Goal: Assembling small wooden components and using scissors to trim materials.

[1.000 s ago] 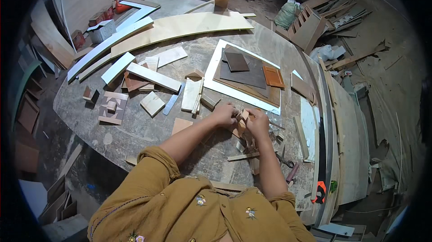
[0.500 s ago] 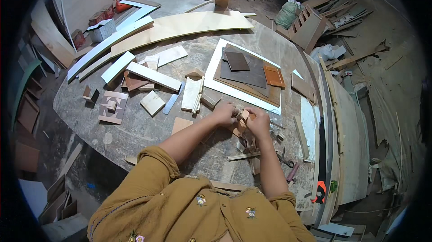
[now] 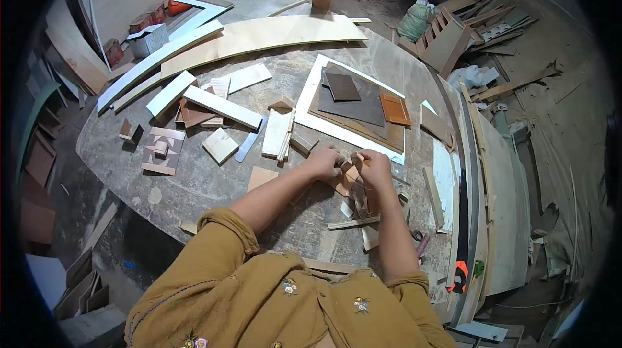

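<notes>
Worn worktop [image 3: 201, 194] underneath: tan block [image 3: 351, 172] lies just right of the left hand [image 3: 324, 163], whose closure cannot be told. Right hand [image 3: 376, 170], right of the block, pinches a small wooden piece [image 3: 356, 157]; block's long axis unclear.

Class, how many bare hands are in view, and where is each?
2: the left hand is just left of the small tan wooden pieces, the right hand just right of them, both over the worn grey tabletop. No other hand shows.
</notes>
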Available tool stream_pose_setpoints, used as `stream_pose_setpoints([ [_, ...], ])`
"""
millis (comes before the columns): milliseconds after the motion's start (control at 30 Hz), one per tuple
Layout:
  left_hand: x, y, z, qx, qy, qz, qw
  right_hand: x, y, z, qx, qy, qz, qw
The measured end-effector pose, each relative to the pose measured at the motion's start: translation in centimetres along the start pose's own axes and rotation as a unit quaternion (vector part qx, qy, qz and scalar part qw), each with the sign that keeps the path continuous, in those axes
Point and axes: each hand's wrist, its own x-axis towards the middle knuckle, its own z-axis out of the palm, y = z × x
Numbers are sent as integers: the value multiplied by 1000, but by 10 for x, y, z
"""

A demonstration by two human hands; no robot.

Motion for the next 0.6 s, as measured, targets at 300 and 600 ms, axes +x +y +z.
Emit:
stream_pose_setpoints([
  [300,1,-5,7,-13,26,12,999,-4,-8,-3,-12,-39,17,999],
  [600,0,-7,9,-20,63,41,997,-11,-15,3,-45,75,-41,995],
])
